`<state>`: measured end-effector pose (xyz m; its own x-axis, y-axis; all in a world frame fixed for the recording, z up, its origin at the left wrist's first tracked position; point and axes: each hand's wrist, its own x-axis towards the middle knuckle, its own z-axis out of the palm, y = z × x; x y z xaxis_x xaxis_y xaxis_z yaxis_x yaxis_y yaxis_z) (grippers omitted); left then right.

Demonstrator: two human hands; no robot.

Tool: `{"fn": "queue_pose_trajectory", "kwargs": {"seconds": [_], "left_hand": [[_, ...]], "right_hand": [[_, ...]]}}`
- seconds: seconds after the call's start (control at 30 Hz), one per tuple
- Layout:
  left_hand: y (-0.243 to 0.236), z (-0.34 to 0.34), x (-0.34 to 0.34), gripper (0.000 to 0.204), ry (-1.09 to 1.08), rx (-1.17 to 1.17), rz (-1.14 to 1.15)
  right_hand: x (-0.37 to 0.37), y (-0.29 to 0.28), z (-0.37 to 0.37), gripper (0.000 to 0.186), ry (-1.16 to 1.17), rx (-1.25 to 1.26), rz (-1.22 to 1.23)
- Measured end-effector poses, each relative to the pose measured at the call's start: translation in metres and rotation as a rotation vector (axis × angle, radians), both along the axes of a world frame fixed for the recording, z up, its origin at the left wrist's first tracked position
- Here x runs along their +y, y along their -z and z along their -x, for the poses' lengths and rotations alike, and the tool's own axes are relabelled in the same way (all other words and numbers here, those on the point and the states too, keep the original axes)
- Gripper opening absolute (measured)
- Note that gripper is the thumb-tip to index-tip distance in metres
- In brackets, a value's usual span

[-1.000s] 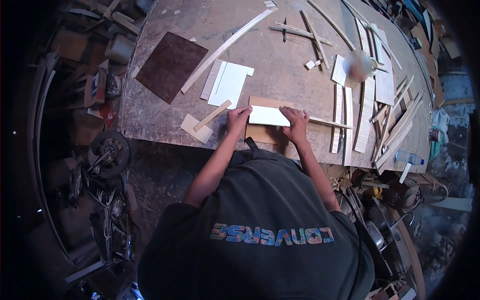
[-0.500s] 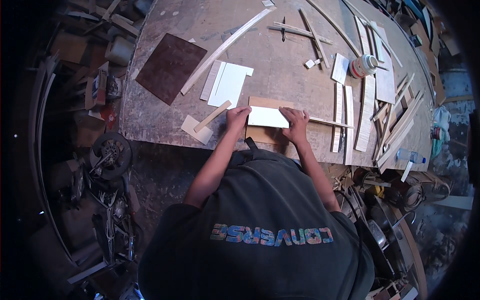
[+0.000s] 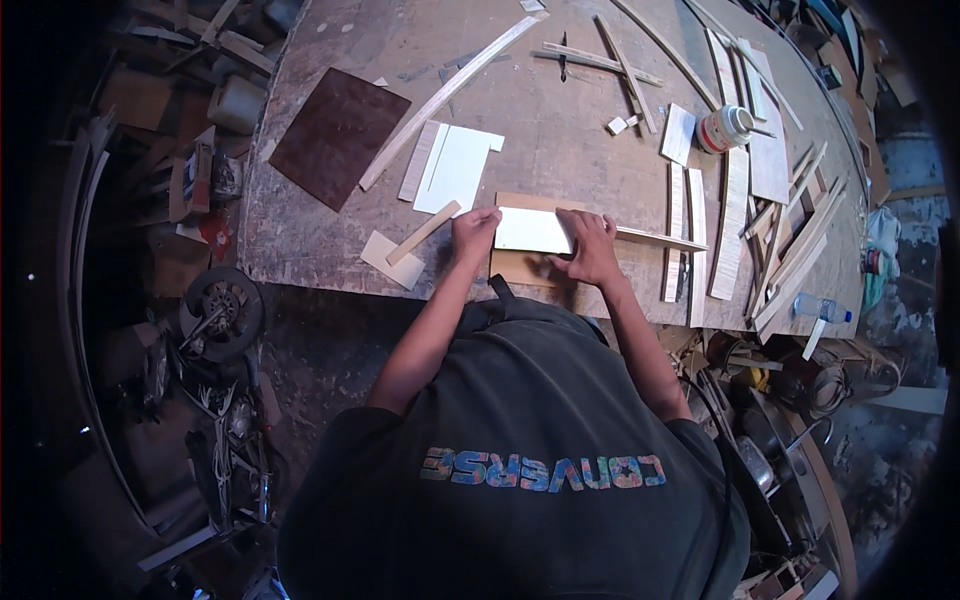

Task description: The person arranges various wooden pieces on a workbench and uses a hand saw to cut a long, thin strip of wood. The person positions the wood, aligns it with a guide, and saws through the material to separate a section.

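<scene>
The white panel [image 3: 530,230] is over a tan board [image 3: 525,270] near the workbench's [image 3: 570,130] front edge; whether the two touch, I cannot tell. The left hand [image 3: 473,238] pinches the panel's left end between thumb and fingers. The right hand [image 3: 593,250] has its fingers on the panel's right end, thumb spread toward the person; how firmly it grips, I cannot tell. Just right of the panel, a thin wooden strip [image 3: 665,240] extends past that hand. Left of the panel, a short stick [image 3: 423,232] crosses a pale offcut [image 3: 385,262]. Beyond it to the left are a notched white sheet [image 3: 463,165] and, farther off, a dark brown square board [image 3: 340,138]. Well to the panel's right and beyond it is a white-capped jar [image 3: 725,130].
</scene>
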<state>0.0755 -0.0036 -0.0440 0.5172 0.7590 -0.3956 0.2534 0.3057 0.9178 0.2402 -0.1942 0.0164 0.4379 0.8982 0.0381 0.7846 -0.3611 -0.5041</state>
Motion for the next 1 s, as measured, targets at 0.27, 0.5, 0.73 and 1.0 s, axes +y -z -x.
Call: {"fn": "queue_pose_trajectory", "kwargs": {"seconds": [0.27, 0.5, 0.73, 1.0], "left_hand": [[0.008, -0.011, 0.003, 0.026, 0.025, 0.065, -0.310], [0.002, -0.030, 0.012, 0.024, 0.063, 0.186, -0.556], [0.018, -0.050, 0.018, 0.024, 0.040, 0.230, -0.453], [0.022, -0.047, 0.022, 0.028, 0.140, 0.309, -0.464]], "right_hand": [[0.015, 0.018, -0.013, 0.041, 0.046, 0.008, -0.044], [0.039, 0.030, -0.044, 0.035, 0.085, 0.162, 0.120], [0.051, 0.054, -0.054, 0.037, 0.139, 0.110, 0.072], [0.024, 0.042, -0.058, 0.076, 0.039, 0.189, 0.156]]}}
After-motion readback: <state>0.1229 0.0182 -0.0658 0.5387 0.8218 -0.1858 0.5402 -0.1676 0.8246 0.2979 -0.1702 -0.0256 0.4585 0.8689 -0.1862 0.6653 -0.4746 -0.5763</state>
